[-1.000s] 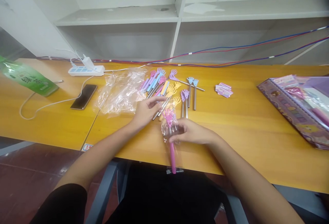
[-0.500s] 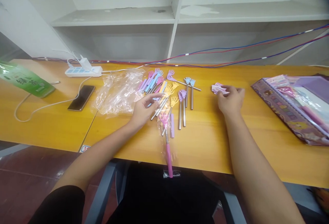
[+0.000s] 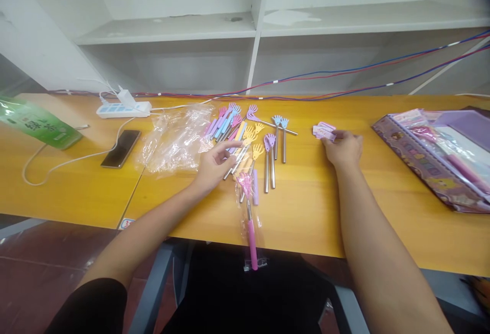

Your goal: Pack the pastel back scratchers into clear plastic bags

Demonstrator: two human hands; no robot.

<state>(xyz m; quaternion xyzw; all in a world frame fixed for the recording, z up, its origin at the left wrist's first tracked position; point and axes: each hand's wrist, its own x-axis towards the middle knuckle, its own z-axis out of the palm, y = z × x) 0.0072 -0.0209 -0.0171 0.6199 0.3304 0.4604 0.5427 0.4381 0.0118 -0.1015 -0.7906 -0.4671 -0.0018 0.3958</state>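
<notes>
Small back scratchers (image 3: 269,163) with hand-shaped heads and metal rods lie in a loose pile of yellow, purple, blue and pink. My left hand (image 3: 215,166) hovers at the near left of the pile, open, fingers bent and apart, with nothing seen in it. A pink back scratcher (image 3: 251,242) in a clear plastic sleeve lies at the table's front edge, its handle end sticking out over the edge. To the right, my right hand (image 3: 343,149) has its fingertips closed at a small stack of pink and white cards (image 3: 323,129); its thumb and fingers partly hide the edge.
Crumpled clear plastic bags (image 3: 174,140) lie left of the pile, beside a phone (image 3: 121,148). Further left are a power strip (image 3: 124,109) and a green bag (image 3: 40,124). A purple patterned box (image 3: 424,163) holding packaged items stands at right. Cables run along the back.
The view has shifted slightly. My right hand has drawn back a little, uncovering more of the cards. My left hand stays by the pile.
</notes>
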